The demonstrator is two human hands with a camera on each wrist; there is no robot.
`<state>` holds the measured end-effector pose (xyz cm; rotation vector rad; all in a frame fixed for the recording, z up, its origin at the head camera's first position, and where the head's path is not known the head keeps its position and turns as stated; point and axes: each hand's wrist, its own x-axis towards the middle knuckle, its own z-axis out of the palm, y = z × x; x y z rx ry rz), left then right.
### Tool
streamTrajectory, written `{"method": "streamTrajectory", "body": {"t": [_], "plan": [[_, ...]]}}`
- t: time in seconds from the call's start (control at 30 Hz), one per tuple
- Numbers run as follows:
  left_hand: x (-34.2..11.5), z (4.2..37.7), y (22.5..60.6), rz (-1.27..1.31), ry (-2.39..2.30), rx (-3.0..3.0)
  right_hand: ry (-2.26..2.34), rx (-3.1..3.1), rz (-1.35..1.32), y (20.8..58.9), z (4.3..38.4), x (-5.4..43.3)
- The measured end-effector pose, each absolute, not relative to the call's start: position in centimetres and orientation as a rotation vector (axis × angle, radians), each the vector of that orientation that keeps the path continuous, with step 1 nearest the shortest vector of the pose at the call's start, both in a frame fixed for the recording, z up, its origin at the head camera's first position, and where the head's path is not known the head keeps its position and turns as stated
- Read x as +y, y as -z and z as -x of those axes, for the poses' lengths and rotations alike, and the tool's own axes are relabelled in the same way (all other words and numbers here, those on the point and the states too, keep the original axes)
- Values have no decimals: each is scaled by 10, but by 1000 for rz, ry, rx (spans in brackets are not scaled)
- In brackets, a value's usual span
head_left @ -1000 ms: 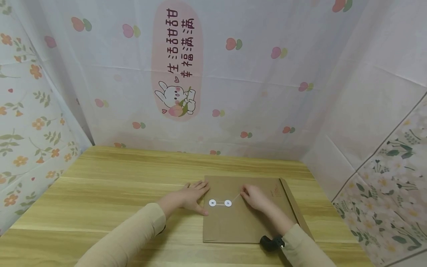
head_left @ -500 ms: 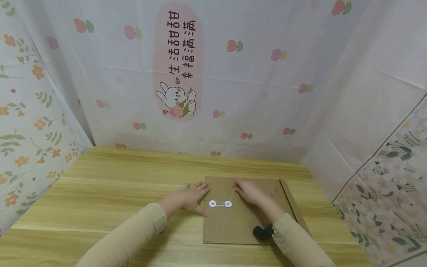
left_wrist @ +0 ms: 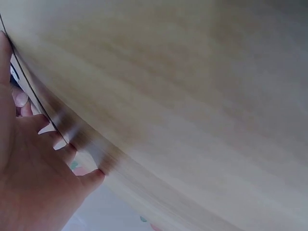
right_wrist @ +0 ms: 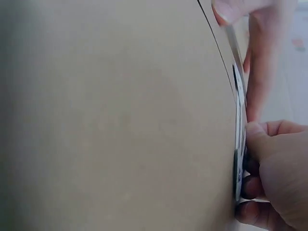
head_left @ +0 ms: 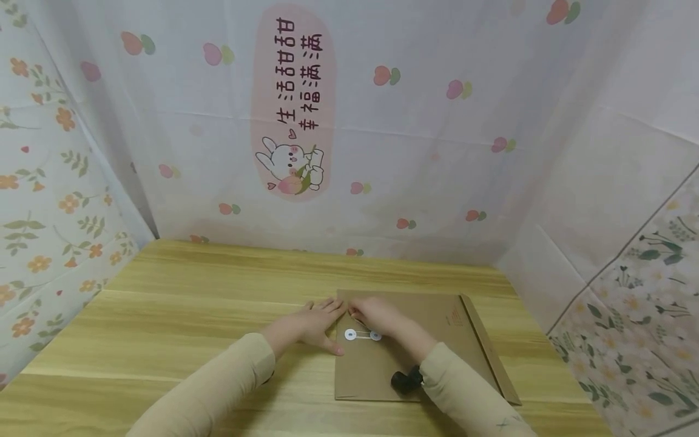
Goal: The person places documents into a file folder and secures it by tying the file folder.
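A brown kraft document envelope [head_left: 371, 371] lies flat on the table. Two white round paper buttons [head_left: 351, 334] sit near its left edge, with thin white string [head_left: 363, 333] running between them. My left hand [head_left: 315, 325] rests with fingers spread across that left edge, partly on the tabletop. Curled fingertips of my right hand [head_left: 377, 314] pinch the loose string just above the buttons. In the right wrist view, my right hand [right_wrist: 284, 168] is low over the envelope [right_wrist: 125, 115], with the left hand [right_wrist: 263, 53] beyond the buttons. The string's end is hidden in the fingers.
The wood-grain table [head_left: 191, 303] reaches back to a printed cloth wall [head_left: 437, 158]. Floral cloth [head_left: 60, 200] hangs at the left, and another at the right. A black wrist device [head_left: 406, 381] hangs below my right cuff, over the envelope.
My right hand has swept left with the string, from right of the buttons round to above them. My left hand stays at the envelope's left edge.
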<state>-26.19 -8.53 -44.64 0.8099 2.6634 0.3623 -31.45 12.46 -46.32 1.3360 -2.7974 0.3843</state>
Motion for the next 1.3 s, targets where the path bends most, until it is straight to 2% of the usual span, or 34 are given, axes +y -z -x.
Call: {"method": "streamTrajectory", "body": {"t": [0.23, 0.6, 0.97, 1.3], "plan": [[-85, 261, 444, -815, -362, 2664, -509, -2818, -1351, 464, 316, 123], [-84, 259, 445, -838, -352, 2669, -854, -2863, -1163, 470, 322, 138], [-84, 262, 447, -864, -359, 2709, -286, -2982, -1116, 460, 321, 156], [-85, 272, 444, -991, -303, 2721, -194, -3070, -1079, 456, 321, 153]]}}
